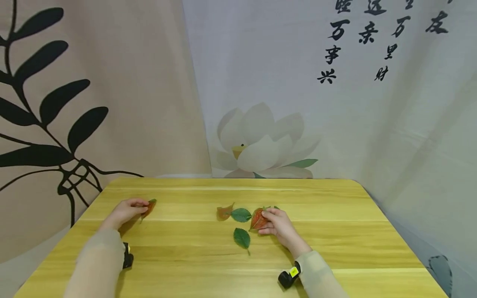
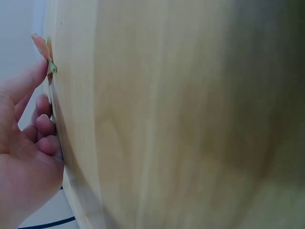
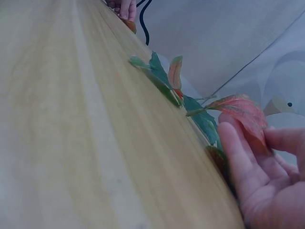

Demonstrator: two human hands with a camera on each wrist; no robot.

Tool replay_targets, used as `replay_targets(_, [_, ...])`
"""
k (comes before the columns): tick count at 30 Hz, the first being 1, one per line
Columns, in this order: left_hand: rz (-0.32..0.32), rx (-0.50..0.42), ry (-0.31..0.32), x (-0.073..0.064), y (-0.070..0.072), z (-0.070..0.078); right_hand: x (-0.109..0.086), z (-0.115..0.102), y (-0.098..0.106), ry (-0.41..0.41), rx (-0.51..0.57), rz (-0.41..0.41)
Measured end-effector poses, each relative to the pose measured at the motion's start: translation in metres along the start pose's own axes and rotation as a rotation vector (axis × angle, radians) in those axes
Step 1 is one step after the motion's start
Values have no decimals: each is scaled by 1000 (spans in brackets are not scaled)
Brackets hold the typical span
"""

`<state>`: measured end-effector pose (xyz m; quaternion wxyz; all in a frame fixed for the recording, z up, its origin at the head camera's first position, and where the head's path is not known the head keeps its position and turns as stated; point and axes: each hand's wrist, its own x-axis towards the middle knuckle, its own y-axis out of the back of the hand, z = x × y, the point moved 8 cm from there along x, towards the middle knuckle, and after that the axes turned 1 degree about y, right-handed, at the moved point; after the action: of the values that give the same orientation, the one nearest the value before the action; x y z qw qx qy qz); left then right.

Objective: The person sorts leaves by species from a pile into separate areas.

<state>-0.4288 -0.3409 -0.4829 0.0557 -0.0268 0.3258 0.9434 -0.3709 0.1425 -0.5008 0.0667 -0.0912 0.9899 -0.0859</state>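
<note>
My left hand (image 1: 124, 213) pinches a reddish-brown leaf (image 1: 149, 209) with a greenish tip, low over the left side of the table. In the left wrist view that leaf (image 2: 44, 50) stands up between thumb and fingers. With thumb and fingers my right hand (image 1: 278, 225) pinches a red leaf (image 1: 257, 220), whose stem points left in the right wrist view. Just left of it lie a green leaf (image 1: 241, 215), a second green leaf (image 1: 242, 238) nearer me, and an orange-brown leaf (image 1: 224, 212). More green shows behind the right fingers, partly hidden.
The leaves lie on a yellow wood-grain table (image 1: 179, 256) with rounded far corners. A cloth backdrop (image 1: 149, 82) with printed plants, a lotus and dark characters hangs behind it. Each wrist wears a black camera, such as the right one (image 1: 288, 276).
</note>
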Motion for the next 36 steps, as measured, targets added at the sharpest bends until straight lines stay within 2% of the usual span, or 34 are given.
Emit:
replay_targets(4, [-27,-26,-21,1,-4,7,-1,-4,1,0,-5,1])
replay_targets(8, [-33,-28,-21,-1,-6,10,0,-15,-8,26,-25,-22])
replay_targets(14, [-28,-51,-4,-2,-7,6,8,-38,-34,64,-71,-64])
replay_targets(19, [-20,-43,22,-2,-5,0,19,-51,-64,42,-93,-121])
replay_targets(25, [-26,-26,18,-6,-3,0,37,-53,-98,23,-177,-188])
replay_targets(31, [-27,-21,-22,-11,-6,7,55,-47,-125,2,-247,-182])
replay_targets(36, [-39,-23,-31,-10,-11,14,67,-46,-141,-10,-243,-163])
